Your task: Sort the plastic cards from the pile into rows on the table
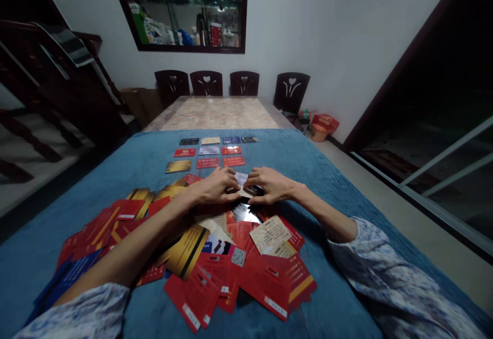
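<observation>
My left hand [217, 185] and my right hand [271, 185] face each other at the far edge of a loose pile of plastic cards. Their curled fingers and thumbs close on a pale card [246, 192] between them; part of it is hidden. A whitish card [241, 178] shows just beyond the fingertips. Below my hands lies a shiny silver card [245, 212]. The pile holds overlapping red cards [265, 282], gold cards [188, 250], blue cards [79, 272] and a cream card [270, 234]. My left forearm crosses over its left part.
Beyond my hands, several cards lie in neat rows, among them a gold card [178, 166], a red card [207, 163] and a blue card [231, 140]. A blue cloth [308, 174] covers the near table. Dark chairs [291, 92] stand past the bare marbled tabletop [219, 112].
</observation>
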Motion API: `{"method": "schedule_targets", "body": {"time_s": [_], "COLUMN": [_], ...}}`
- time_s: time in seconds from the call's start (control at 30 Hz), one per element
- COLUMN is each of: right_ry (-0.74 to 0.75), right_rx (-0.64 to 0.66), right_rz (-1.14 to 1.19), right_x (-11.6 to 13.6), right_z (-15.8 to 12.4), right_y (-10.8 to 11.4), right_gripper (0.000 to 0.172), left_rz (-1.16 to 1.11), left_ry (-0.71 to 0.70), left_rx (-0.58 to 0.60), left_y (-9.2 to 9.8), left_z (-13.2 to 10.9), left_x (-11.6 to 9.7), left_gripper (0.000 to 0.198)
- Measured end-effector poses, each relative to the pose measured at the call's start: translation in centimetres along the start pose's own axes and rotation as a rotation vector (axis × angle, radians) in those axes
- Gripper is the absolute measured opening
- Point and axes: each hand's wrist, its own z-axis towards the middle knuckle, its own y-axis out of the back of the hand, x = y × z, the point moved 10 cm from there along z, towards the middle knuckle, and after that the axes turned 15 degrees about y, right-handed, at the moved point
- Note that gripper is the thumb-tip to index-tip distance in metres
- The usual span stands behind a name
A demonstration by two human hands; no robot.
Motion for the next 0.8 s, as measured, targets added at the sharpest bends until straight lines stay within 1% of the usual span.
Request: {"method": "schedule_targets", "body": {"time_s": [0.1,0.23,0.4,0.6,0.8], "right_ry": [-0.012,-0.030,-0.073,-0.117,-0.145], "right_rx": [-0.009,-0.032,-0.101,-0.191,-0.232], "right_rz": [0.002,0.019,0.038,0.012,0.020], "right_x": [0.0,-0.3,-1.4,-2.5,-3.2], "right_z": [-0.1,-0.2,-0.6,-1.1,-1.4], "right_y": [0.2,0.3,0.4,0.5,0.4], "right_gripper": [0.033,0.029,0.021,0.018,0.012], "left_rz": [-0.013,-0.019,-0.045,-0.087,-0.128], "left_ry": [-0.020,-0.005,-0.012,0.016,0.059], "left_rx": [-0.012,-0.100,-0.184,-0.276,-0.360], "left_y": [0.1,0.8,1.6,2.0,2.4], "left_z": [0.1,0.3,0.2,0.1,0.1], "left_x": [0.0,0.5,0.7,1.3,1.4], "left_gripper": [0.028,0.026,0.027,0.025,0.020]}}
